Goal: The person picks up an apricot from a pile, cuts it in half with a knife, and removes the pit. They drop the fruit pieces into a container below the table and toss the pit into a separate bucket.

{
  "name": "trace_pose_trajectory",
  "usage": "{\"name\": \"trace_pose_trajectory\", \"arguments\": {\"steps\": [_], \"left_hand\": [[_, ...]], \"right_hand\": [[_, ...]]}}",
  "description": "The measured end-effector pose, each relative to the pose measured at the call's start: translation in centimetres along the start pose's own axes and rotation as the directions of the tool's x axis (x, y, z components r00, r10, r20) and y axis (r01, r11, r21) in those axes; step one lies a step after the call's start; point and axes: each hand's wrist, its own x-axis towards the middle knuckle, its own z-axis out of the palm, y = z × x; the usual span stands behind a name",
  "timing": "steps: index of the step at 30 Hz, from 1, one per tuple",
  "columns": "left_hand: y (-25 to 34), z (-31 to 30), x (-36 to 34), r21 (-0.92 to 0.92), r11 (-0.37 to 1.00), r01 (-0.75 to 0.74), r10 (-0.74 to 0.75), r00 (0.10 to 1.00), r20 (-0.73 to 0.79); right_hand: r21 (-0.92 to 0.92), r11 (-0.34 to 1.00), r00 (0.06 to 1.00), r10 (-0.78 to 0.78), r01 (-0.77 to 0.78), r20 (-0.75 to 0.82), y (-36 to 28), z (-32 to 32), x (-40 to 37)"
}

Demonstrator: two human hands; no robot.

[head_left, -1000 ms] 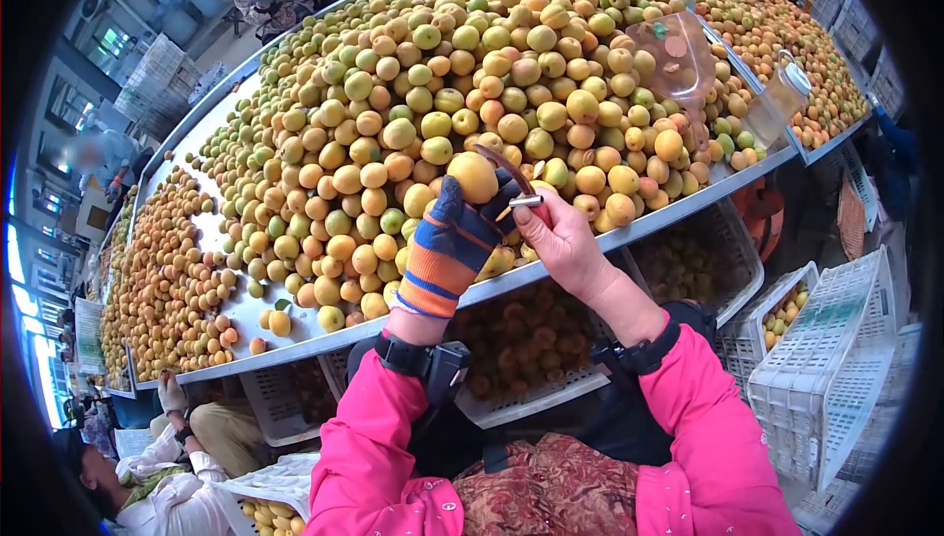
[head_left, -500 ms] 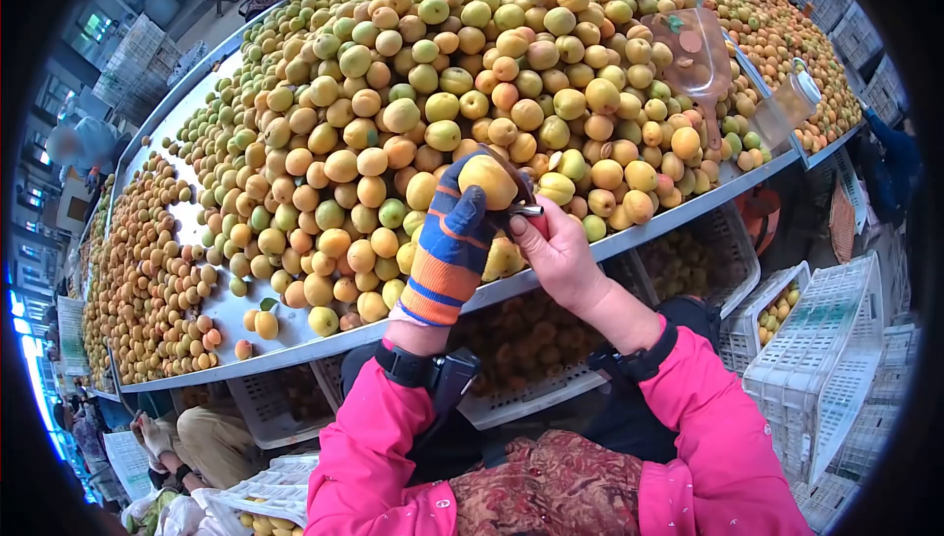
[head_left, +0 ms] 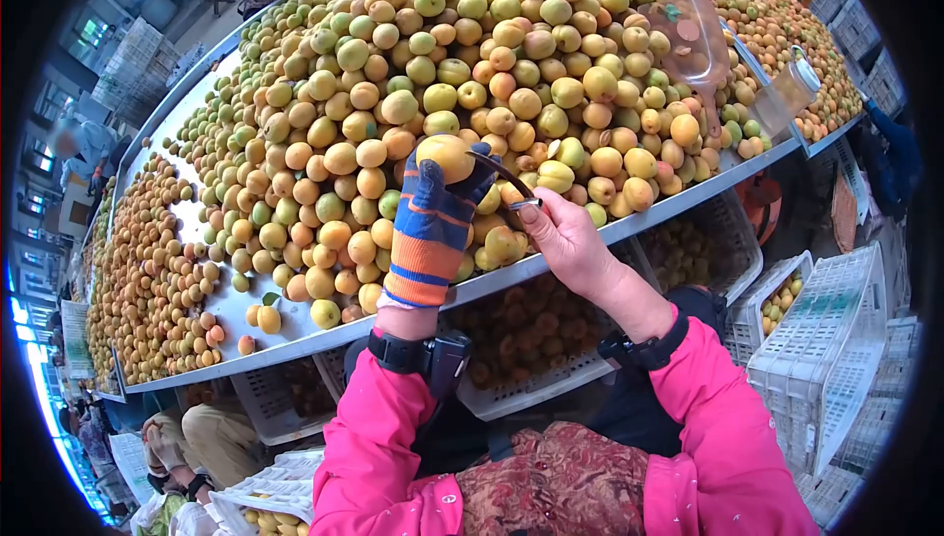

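Note:
My left hand (head_left: 433,226), in a blue and orange striped glove, is wrapped round a yellow apricot (head_left: 446,157) above the near edge of the fruit heap. Bare, my right hand (head_left: 570,246) pinches a small tool (head_left: 527,204) with a shiny metal end; the rest of its handle is hidden in the fingers. From the tool a dark curved strip (head_left: 500,170) runs up to the apricot's right side. Whether it is a blade or peel cannot be told. Many yellow, green and orange apricots (head_left: 398,106) lie piled behind both hands.
The table's metal rim (head_left: 590,243) runs below my hands. A clear scoop (head_left: 696,49) and a plastic jar (head_left: 787,98) stand at the right. Crates of fruit (head_left: 536,393) sit under the table, with white crates (head_left: 821,349) at right. A co-worker's hand (head_left: 165,438) shows at lower left.
My left hand has moved left and slightly up with the apricot, away from my right hand. The gap between them is wider, and the dark strip now shows. My right hand has shifted slightly right.

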Motion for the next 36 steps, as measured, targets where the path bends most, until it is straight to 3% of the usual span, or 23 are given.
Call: {"name": "trace_pose_trajectory", "arguments": {"steps": [2,5,9,11,12,13,14,15,22,23,27,31,36], "left_hand": [[-0.3,0.0,-0.3,-0.148,0.978,0.147,-0.158,0.985,-0.066],[-0.8,0.0,-0.4,-0.307,0.926,0.219,-0.233,0.972,-0.011],[-0.8,0.4,-0.5,-0.443,0.87,0.216,-0.228,0.973,0.026],[-0.5,0.4,-0.3,-0.205,0.962,0.181,-0.192,0.981,-0.035],[0.0,0.7,-0.3,-0.206,0.962,0.179,-0.19,0.981,-0.037],[0.6,1.1,-0.2,0.061,0.997,0.055,-0.052,0.998,-0.046],[1.2,1.4,0.0,0.324,0.943,-0.074,0.084,0.996,-0.018],[1.3,0.7,0.3,0.413,0.911,0.015,0.019,0.997,-0.079],[3.3,1.8,0.2,0.474,0.879,0.05,-0.065,0.998,0.015],[3.4,1.1,0.5,0.601,0.799,0.028,-0.1,0.991,0.086],[3.6,0.6,0.3,0.591,0.804,0.062,-0.125,0.99,0.066],[4.6,1.1,0.4,0.583,0.808,0.084,-0.138,0.989,0.049],[4.7,1.1,0.4,0.631,0.77,0.092,-0.16,0.986,0.051]], "right_hand": [[-0.056,0.998,1.0,0.006,-0.006,-0.005,-0.3,0.0,0.1],[-0.047,0.999,1.0,-0.023,0.022,-0.018,-0.6,0.4,-0.2],[0.092,0.995,1.0,-0.025,0.027,-0.019,-0.2,0.9,-0.3],[0.121,0.992,0.999,-0.027,0.03,-0.026,-0.1,0.8,-0.5],[0.136,0.99,0.998,-0.017,0.026,-0.066,-0.1,0.7,-0.5],[0.151,0.988,0.994,-0.01,0.026,-0.107,-0.2,0.4,-0.3],[0.151,0.988,0.994,-0.014,0.03,-0.106,-0.3,0.1,-0.1],[0.169,0.985,0.997,-0.009,0.023,-0.082,-0.3,-0.3,0.0],[0.037,0.998,0.997,-0.06,0.058,0.044,-1.3,-1.9,0.4],[-0.02,0.997,0.996,-0.076,0.077,0.039,-1.2,-1.9,0.4],[-0.223,0.97,0.995,-0.086,0.094,0.046,-0.4,-2.2,0.4],[-0.126,0.991,0.998,-0.052,0.055,0.025,-0.3,-2.1,0.4],[-0.215,0.974,0.997,-0.065,0.073,0.043,-0.3,-2.2,0.4]]}}
